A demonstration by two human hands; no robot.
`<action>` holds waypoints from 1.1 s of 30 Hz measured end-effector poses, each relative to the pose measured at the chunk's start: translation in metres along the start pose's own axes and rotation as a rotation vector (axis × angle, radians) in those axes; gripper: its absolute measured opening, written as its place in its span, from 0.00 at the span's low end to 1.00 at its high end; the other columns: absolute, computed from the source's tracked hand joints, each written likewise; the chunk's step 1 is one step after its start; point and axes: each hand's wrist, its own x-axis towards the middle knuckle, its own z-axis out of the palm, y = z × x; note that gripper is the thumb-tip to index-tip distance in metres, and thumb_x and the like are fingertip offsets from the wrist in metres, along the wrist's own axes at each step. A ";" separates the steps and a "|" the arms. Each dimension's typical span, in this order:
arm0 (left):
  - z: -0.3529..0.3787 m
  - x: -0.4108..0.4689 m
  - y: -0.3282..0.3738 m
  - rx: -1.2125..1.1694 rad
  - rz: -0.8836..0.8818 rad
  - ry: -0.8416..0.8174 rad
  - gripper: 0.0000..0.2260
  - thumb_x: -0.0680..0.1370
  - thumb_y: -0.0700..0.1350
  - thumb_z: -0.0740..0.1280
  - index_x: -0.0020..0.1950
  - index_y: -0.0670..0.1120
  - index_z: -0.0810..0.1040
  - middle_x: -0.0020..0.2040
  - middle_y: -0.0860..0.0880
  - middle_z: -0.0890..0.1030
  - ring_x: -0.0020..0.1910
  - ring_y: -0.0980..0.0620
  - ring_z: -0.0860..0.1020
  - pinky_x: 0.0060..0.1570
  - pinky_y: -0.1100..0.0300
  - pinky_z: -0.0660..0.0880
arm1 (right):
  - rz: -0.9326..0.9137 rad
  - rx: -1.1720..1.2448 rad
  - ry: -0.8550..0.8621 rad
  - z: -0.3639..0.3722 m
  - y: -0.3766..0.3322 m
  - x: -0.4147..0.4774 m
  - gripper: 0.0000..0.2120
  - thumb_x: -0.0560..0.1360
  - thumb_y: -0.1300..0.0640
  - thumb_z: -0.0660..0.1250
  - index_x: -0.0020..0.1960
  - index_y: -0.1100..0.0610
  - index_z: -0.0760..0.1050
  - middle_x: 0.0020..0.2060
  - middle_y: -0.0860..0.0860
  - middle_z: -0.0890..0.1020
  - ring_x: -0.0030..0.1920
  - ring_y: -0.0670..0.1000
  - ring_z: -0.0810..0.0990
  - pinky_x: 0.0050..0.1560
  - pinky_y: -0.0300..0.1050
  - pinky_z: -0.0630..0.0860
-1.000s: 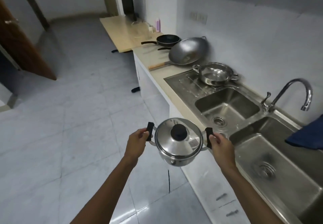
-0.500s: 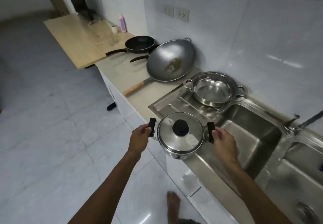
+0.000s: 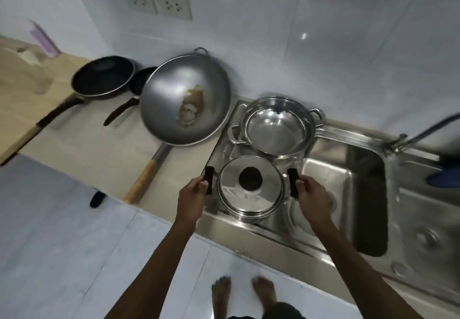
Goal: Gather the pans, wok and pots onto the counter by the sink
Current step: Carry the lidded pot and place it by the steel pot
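The lidded pot has now been carried in over the steel drainboard; half a second ago it was held out over the front edge of the sink unit, and a second ago over the floor. It is gripped by both black side handles: the left hand is closed round one, the right hand round the other, fingers curled. Whether the pot's base touches the steel yet cannot be told.

By this reading the carry is nearly over and only the setting-down is left. Behind the lidded pot an open steel pot is already standing, very close. Left of that the wok is leaning at the wall, and further left two black pans are lying on the counter.

Room is tight: the sink basin drops away just right of the lidded pot, and the wok's wooden handle is jutting past the counter edge to its left. Free steel is seen only directly beneath the pot.
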 end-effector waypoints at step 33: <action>-0.003 0.029 0.000 0.249 0.171 -0.053 0.17 0.84 0.49 0.61 0.69 0.41 0.76 0.63 0.40 0.81 0.62 0.39 0.78 0.64 0.46 0.75 | 0.089 -0.032 0.061 0.018 -0.012 -0.023 0.13 0.83 0.56 0.60 0.63 0.57 0.77 0.48 0.60 0.86 0.48 0.63 0.83 0.42 0.46 0.71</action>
